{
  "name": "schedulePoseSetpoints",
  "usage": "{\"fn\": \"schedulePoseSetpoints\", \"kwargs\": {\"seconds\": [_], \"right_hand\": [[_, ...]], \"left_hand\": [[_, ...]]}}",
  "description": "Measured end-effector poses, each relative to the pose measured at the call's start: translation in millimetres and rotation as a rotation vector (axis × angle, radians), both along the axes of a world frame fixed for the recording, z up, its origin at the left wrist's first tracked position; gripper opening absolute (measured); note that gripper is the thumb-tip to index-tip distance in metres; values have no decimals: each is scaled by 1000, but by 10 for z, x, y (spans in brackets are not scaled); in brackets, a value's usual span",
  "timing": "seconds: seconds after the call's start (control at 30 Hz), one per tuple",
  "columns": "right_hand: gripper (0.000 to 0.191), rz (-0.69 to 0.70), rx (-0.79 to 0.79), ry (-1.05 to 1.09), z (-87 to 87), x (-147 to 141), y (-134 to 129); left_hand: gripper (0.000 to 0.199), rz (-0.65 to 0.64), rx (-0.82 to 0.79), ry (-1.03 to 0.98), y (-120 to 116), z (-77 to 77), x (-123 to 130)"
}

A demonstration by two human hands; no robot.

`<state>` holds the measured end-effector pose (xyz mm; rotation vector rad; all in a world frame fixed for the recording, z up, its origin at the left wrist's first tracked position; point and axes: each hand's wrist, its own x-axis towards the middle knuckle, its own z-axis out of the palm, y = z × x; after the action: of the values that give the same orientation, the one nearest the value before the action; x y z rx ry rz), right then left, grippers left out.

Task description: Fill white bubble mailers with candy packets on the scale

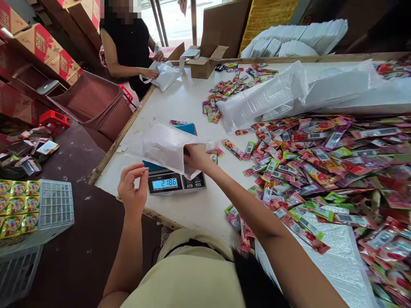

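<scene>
A silvery white padded bag [163, 145] lies on the blue plate of a digital scale [176, 183], whose lit display shows digits that look like 2186. My right hand [195, 157] reaches into the bag's open mouth; its fingertips are hidden inside, so what they hold does not show. My left hand [133, 186] is raised just left of the display, clear of the bag, with fingers curled, the thumb and index tips apart and nothing between them. Small colourful packets [233, 149] lie right of the bag.
A large heap of packets [308, 158] covers the right side of the table, with long padded bags [266, 98] behind it. Across the table a person [128, 47] handles another white bag [165, 75] beside a cardboard box [205, 66]. A plastic crate [56, 205] stands at left.
</scene>
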<state>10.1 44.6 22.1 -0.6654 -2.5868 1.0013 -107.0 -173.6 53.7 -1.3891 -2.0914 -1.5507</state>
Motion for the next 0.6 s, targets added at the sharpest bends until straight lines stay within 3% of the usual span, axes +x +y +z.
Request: {"fn": "schedulePoseSetpoints", "kwargs": {"seconds": [0.17,0.33,0.47,0.6], "right_hand": [[25,117,-45,71,-122,-162,41],[39,208,-57,193,-89,220,-3],[57,46,-81,392,-89,642,-23],[42,-129,-108,371,-138,851,10]], "left_hand": [[9,56,-40,-39,-57,-60,-68],[9,47,-27,-37,-33,-64,-77],[11,55,-39,-27,1,-42,-60],[14,70,-65,-16,19,-28,-35]]}}
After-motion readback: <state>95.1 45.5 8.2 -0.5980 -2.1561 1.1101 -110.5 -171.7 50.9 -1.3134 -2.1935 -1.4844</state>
